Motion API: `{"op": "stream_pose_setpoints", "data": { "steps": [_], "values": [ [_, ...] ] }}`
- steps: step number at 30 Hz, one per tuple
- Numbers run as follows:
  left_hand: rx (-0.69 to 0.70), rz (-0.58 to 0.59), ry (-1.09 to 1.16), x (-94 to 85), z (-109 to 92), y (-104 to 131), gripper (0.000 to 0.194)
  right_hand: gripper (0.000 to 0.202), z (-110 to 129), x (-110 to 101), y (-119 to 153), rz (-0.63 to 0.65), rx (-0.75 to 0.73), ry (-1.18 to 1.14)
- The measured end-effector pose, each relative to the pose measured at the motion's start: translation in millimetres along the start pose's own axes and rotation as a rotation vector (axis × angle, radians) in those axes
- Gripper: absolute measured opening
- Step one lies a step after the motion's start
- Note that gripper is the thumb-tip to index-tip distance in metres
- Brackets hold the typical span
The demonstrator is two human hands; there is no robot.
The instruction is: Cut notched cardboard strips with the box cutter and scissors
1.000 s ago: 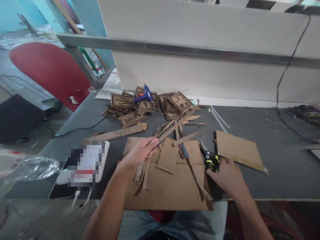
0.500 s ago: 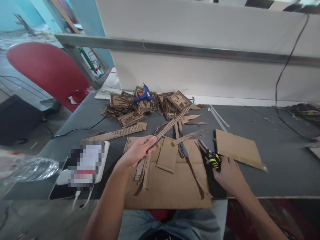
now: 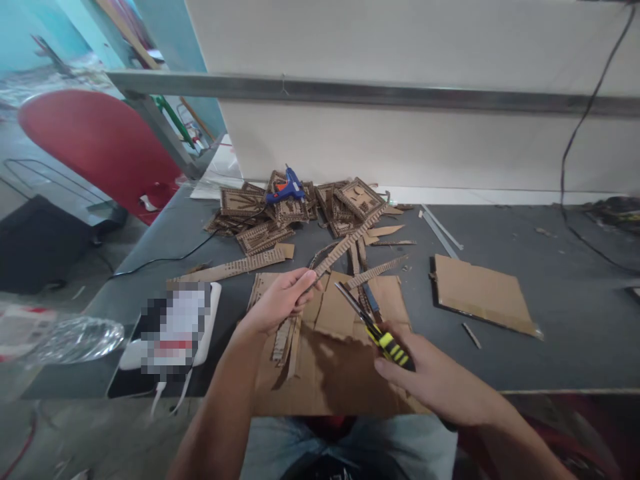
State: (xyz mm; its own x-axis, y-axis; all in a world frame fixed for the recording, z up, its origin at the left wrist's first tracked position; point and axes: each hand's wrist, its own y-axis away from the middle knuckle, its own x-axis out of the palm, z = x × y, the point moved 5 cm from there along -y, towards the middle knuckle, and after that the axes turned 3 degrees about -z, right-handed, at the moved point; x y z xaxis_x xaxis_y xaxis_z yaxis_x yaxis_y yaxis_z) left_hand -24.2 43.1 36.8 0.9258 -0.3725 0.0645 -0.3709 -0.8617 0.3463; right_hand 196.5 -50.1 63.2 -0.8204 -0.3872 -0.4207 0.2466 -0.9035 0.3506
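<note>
My left hand (image 3: 285, 297) pinches a long corrugated cardboard strip (image 3: 343, 248) between thumb and fingers; the strip slants up and right. In my right hand (image 3: 425, 373) is a pair of scissors (image 3: 387, 343) with black and yellow handles. Their blades point up and left, above a cardboard sheet (image 3: 280, 400) and apart from the held strip. A shorter corrugated strip (image 3: 383, 270) lies just beyond the blade tips. Beside the blades shows a narrow blue piece (image 3: 370, 297), partly hidden. More thin cardboard strips (image 3: 287, 347) lie on the sheet below my left hand.
A blue glue gun (image 3: 289, 188) rests on a pile of small cardboard panels (image 3: 250, 200) at the back. To the left lie a phone (image 3: 183, 313) with cables and clear plastic (image 3: 80, 340). A cardboard rectangle (image 3: 480, 293) lies right, near pale strips (image 3: 440, 230).
My right hand has lifted the scissors from the table at the right and brought them left over the cardboard sheet. My left hand still holds the strip in nearly the same place.
</note>
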Motion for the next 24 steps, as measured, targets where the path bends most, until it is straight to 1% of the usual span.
{"op": "stream_pose_setpoints", "data": {
  "steps": [2,6,10,15,20,24],
  "values": [
    [-0.005,-0.012,-0.005,0.1,1.1,0.7,0.039,0.017,6.2,5.5,-10.6,-0.047,0.003,0.027],
    [-0.03,-0.006,-0.044,2.2,3.5,1.2,0.039,0.015,9.0,12.3,-22.9,-0.061,0.007,0.045],
    [-0.055,0.004,-0.066,7.3,3.3,1.2,0.036,0.015,8.6,17.0,-27.3,-0.028,-0.008,0.018],
    [-0.08,0.033,-0.062,13.5,3.5,0.7,0.035,0.016,10.7,20.5,-32.5,-0.041,-0.018,0.006],
    [-0.094,0.045,-0.045,13.6,4.7,0.4,0.034,0.017,8.3,21.4,-35.3,-0.012,0.017,-0.011],
    [-0.109,0.053,-0.033,12.1,4.7,1.2,0.034,0.018,5.6,18.3,-35.6,0.003,-0.014,-0.058]
  ]
}}
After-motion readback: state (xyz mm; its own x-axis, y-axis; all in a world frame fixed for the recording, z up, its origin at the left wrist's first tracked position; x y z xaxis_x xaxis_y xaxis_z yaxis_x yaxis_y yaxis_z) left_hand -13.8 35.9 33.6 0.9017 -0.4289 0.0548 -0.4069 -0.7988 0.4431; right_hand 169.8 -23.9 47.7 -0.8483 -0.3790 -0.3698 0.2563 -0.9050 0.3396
